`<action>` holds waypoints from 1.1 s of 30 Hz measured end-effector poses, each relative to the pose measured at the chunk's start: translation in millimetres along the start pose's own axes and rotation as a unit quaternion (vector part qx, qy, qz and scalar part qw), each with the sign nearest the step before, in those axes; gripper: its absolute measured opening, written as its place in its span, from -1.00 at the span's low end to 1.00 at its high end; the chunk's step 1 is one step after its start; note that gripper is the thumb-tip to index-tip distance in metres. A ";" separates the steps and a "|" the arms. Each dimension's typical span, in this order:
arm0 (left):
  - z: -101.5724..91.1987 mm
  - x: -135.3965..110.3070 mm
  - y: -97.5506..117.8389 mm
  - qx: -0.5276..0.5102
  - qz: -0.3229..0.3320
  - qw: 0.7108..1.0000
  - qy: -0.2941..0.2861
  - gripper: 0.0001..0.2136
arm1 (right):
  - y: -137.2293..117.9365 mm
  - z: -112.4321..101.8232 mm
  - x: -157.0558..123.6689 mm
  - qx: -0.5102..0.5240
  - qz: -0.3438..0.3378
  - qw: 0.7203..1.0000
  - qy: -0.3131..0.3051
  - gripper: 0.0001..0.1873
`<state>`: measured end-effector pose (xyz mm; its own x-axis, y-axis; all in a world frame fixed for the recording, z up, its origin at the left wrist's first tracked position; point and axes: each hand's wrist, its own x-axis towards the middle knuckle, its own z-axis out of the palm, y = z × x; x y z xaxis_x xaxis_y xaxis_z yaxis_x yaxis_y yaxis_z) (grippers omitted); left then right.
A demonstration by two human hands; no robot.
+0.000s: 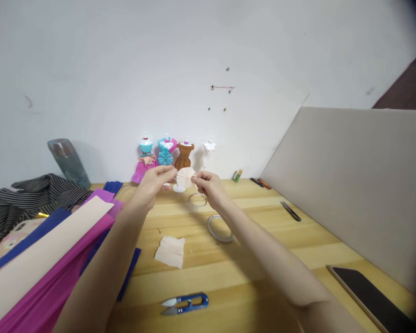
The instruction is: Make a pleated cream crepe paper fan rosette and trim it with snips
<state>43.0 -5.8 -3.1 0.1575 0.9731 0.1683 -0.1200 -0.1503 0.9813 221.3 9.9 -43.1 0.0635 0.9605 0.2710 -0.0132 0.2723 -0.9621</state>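
Observation:
A pale pink pleated paper rosette [185, 177] is held up between my two hands, in front of the small dress forms. My left hand [156, 181] grips its left edge with closed fingers. On the opposite edge, my right hand [210, 184] pinches the rosette between thumb and fingers. Behind it stand dress forms in paper outfits: a turquoise and magenta one [145, 150], one with a blue pleated fan [165, 157], a brown dress [184, 156]. A plain white dress form [209, 149] stands to their right.
Blue thread snips [185, 303] and a pale crepe paper piece [170, 252] lie in front. Tape rolls [213, 234] sit below my right hand. Crepe paper sheets [52, 252] and a bottle [69, 162] are left; a phone [367, 296], dark snips [291, 211] and a glue stick [238, 175] are right.

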 end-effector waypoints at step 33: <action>5.9 -10.0 -8.6 0.006 -0.013 0.996 -0.085 -0.77 | 73.3 -33.9 26.5 -0.447 -0.002 0.891 -0.083 -0.83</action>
<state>48.3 -15.2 -12.7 0.3242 0.9332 0.1548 -0.1026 -0.1280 0.9865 255.8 53.4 -107.4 -0.0889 0.9749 0.2040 0.7908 0.1936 -0.5807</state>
